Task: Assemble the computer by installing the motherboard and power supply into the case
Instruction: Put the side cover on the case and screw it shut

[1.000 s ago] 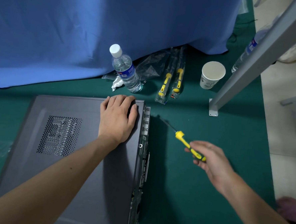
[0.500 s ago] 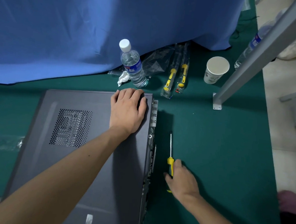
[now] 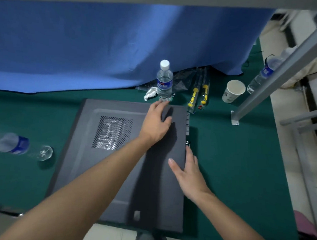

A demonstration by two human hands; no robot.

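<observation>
Two flat, open-fingered hands, left hand [image 3: 156,123] and right hand [image 3: 188,170], on the case panel [image 3: 113,172].

Case flat on my bench, side panel up.
I see the dark grey computer case [image 3: 113,172] lying on its side at centre, a perforated vent grille toward 10 o'clock, its rear port edge facing 3 o'clock.

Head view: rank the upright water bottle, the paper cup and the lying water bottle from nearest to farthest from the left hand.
1. Upright water bottle: just beyond the left hand, at the case's far edge.
2. Paper cup: far right, beside the metal post.
3. Lying water bottle: far left on the green mat.
</observation>
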